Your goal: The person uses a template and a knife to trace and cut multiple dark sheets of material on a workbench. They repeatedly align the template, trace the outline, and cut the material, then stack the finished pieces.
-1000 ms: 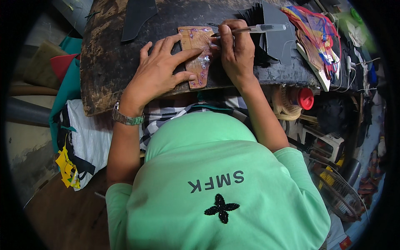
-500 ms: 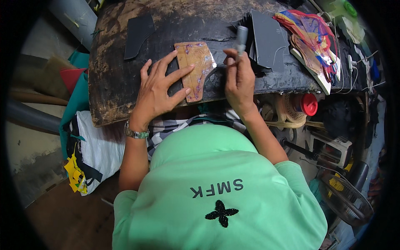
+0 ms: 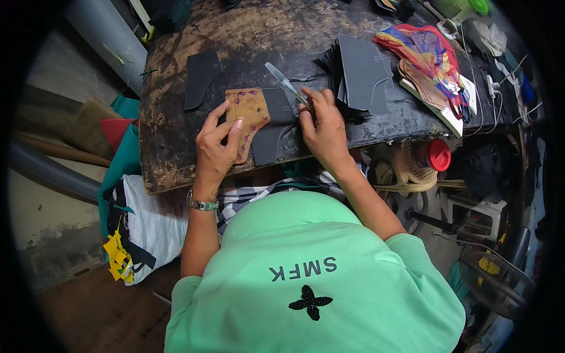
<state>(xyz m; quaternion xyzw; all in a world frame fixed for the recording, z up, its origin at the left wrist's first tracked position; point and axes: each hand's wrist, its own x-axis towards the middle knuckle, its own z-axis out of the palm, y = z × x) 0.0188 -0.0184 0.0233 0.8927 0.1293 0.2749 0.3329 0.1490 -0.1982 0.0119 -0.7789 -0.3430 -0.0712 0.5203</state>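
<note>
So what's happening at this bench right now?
A person in a green shirt works at a worn dark bench. The left hand presses a brown template onto a black cut piece. The right hand holds a slim blade-like tool at the piece's edge. More black pieces are stacked alongside.

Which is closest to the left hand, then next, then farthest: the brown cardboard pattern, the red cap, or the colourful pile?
1. Brown cardboard pattern: under the left hand, touching its fingers.
2. Red cap: off to the right, below the bench edge.
3. Colourful pile: far right, at the back of the bench.
</note>
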